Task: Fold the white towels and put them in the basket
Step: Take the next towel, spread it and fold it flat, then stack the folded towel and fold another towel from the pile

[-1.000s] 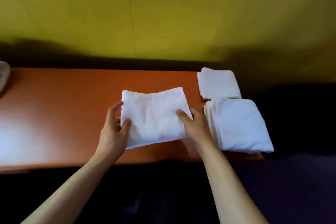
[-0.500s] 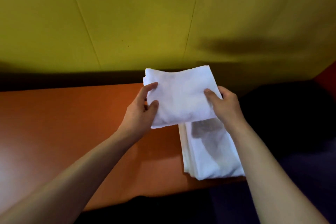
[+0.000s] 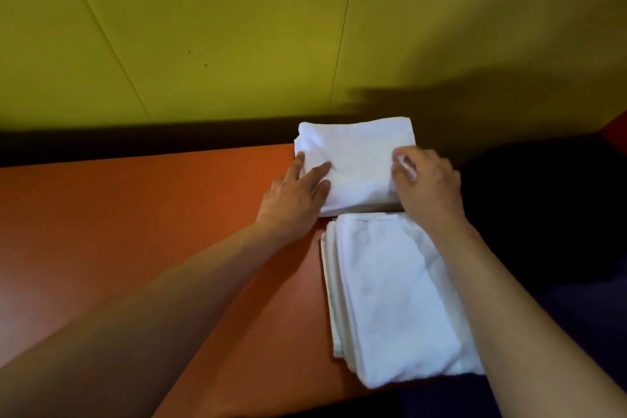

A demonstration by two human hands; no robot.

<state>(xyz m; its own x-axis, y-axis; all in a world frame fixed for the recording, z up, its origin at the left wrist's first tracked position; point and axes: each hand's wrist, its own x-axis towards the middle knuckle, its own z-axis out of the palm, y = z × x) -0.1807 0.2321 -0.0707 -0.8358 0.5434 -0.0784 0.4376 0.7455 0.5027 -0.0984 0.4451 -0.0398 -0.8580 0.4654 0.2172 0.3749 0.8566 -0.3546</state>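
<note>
A folded white terry towel (image 3: 353, 163) lies at the far right corner of the orange smooth table (image 3: 135, 231), close to the yellow panelled wall (image 3: 237, 27). The left hand (image 3: 298, 193) rests on its left edge with straight fingers spread flat over the cloth. The right hand (image 3: 424, 183) is on the right edge with its fingers curled down; I think it pinches the edge of the cloth, but the fingertips are not clear. Just in front of this towel, touching or almost touching it, a stack of white folded towels (image 3: 393, 299) lies along the right edge of the table, and its near corner hangs a little over the front edge. No basket is in view, so the putting away is probably not yet done. The risk I see is that the towel sits very near the back and right edges, so a push while smoothing could slide it off. Also the forearm passes above the stack and could drag its top layers out of line.
</note>
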